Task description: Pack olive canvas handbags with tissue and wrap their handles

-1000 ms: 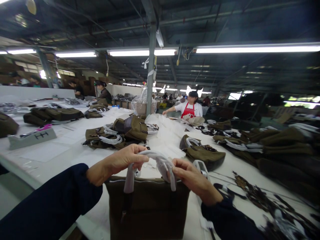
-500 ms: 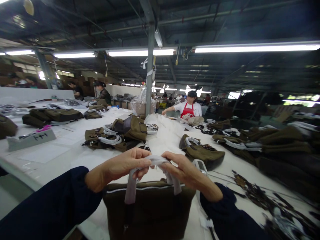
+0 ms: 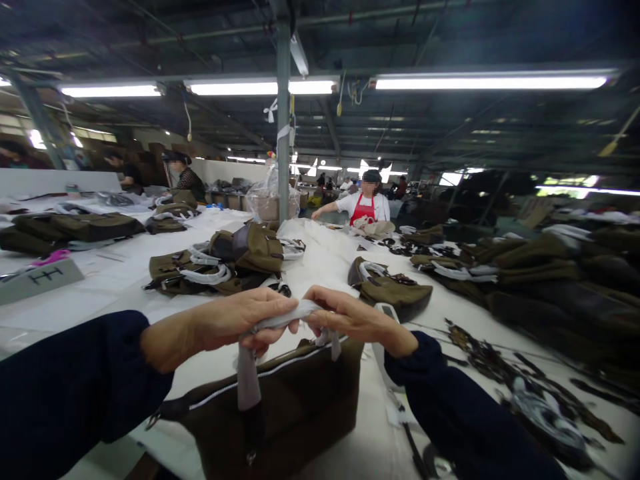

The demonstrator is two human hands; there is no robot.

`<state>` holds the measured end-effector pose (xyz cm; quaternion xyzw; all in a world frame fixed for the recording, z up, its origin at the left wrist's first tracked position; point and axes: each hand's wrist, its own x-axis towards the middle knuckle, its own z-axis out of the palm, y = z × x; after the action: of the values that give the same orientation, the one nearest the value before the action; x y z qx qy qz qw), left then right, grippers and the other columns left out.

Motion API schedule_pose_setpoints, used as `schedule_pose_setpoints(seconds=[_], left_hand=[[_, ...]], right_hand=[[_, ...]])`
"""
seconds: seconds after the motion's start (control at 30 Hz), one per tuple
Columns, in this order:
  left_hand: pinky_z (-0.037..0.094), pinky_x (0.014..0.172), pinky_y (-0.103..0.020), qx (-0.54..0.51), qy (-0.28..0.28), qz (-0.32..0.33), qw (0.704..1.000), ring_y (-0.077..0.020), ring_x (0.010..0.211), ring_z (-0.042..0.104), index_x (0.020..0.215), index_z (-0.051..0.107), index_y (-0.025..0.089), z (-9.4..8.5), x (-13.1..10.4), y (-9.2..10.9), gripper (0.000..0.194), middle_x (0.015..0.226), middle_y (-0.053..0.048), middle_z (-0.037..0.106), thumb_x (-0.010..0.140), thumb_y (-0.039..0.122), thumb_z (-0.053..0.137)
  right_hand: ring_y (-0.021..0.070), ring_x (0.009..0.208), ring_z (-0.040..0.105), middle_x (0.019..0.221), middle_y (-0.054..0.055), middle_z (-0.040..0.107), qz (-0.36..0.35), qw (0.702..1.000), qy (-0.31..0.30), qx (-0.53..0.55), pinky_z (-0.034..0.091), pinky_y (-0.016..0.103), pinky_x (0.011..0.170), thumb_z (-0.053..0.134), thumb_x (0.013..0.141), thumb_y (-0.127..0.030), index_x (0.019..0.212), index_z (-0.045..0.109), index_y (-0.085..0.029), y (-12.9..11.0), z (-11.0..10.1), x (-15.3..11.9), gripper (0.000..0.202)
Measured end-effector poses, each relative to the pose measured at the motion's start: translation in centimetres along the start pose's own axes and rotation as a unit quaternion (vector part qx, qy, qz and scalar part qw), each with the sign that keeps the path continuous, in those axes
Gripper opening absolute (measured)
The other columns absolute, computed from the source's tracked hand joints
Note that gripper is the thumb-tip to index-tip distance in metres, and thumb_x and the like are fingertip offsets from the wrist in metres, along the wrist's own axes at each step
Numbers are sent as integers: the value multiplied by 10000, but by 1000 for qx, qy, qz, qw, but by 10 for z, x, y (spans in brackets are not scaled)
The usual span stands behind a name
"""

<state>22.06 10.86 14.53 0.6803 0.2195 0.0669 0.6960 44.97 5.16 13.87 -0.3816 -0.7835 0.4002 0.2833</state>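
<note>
An olive-brown handbag with a silver zipper along its top stands in front of me, tilted a little. Its handle is wrapped in thin white material and arches above the zipper. My left hand closes on the handle's left side, thumb on top and fingers curled below. On the right part of the same handle, my right hand pinches the white wrap, its fingers bent over the top. The two hands almost meet at the middle of the arch.
More olive bags lie on the white table ahead, and a large pile of bags is at right. Dark straps are spread near my right arm. A co-worker in a red apron is across the table. A post rises beyond the bags.
My view has turned slightly right. The handbag has turned and tilted, its left end now showing lower. Both hands remain on the handle and have come closer together.
</note>
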Motion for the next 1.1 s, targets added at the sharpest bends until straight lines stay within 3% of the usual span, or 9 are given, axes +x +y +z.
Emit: schedule_pose_setpoints(seconds=[0.13, 0.23, 0.33, 0.4, 0.5, 0.63, 0.77, 0.97, 1.1], left_hand=[[239, 475, -198, -21, 68, 29, 997, -48, 437, 164, 821, 549, 168, 2, -2, -2, 399, 529, 102, 271, 915, 555, 524], [238, 477, -202, -13, 136, 47, 989, -52, 431, 142, 787, 532, 183, -6, -14, 3, 388, 512, 103, 247, 932, 541, 500], [249, 483, -202, -3, 205, 57, 977, -56, 434, 123, 761, 526, 194, -15, -30, 10, 370, 497, 101, 233, 941, 516, 495], [249, 487, -200, -2, 229, 57, 972, -57, 438, 116, 769, 532, 198, -20, -38, 12, 351, 499, 100, 226, 948, 498, 492], [212, 480, -188, -11, 248, 40, 968, -58, 460, 102, 773, 537, 196, -25, -41, 7, 341, 519, 96, 218, 951, 484, 497], [140, 456, -184, -28, 263, 24, 964, -51, 465, 89, 741, 538, 183, -29, -37, -4, 354, 524, 93, 233, 914, 491, 567], [176, 472, -192, -30, 273, 26, 961, -52, 466, 101, 771, 562, 184, -35, -37, -8, 349, 522, 94, 250, 928, 496, 546], [222, 489, -211, -28, 279, 28, 959, -57, 452, 122, 786, 572, 188, -41, -31, -14, 374, 494, 98, 270, 927, 531, 526], [238, 486, -208, -10, 260, 33, 965, -61, 441, 137, 809, 568, 192, -39, -25, -19, 386, 494, 100, 275, 939, 546, 486]], right_hand=[[109, 741, 532, 835, -14, 592, -16, 998, 58, -10, 426, 225, 675, 560, 929, -434, 976, 598, -183, 18, -9, -3, 258], [136, 848, 568, 965, 21, 633, -25, 980, 194, -29, 452, 255, 756, 566, 910, -428, 1069, 604, -187, 48, -25, -8, 291], [148, 837, 580, 935, 35, 644, 65, 933, 326, -141, 458, 265, 745, 475, 934, -398, 1041, 601, -171, 96, -43, -15, 280], [143, 747, 571, 825, 21, 644, 158, 910, 312, -223, 438, 259, 686, 479, 921, -333, 968, 625, -166, 134, -46, -20, 227], [145, 650, 554, 682, 18, 635, 232, 900, 263, -258, 392, 266, 630, 584, 824, -207, 783, 668, -154, 184, -35, -24, 107], [174, 725, 587, 763, 64, 681, 292, 877, 229, -306, 371, 286, 663, 616, 782, -133, 767, 693, -144, 228, -15, -21, 79], [206, 805, 613, 871, 100, 695, 305, 863, 207, -346, 378, 302, 688, 576, 832, -140, 898, 696, -144, 247, -10, -12, 136], [197, 979, 600, 1060, 72, 670, 257, 873, 161, -382, 401, 300, 821, 514, 912, -168, 1126, 631, -216, 252, -9, 8, 248], [210, 983, 598, 1104, 88, 647, 266, 875, 118, -387, 436, 331, 841, 646, 863, -269, 1167, 605, -191, 262, -9, 19, 317]])
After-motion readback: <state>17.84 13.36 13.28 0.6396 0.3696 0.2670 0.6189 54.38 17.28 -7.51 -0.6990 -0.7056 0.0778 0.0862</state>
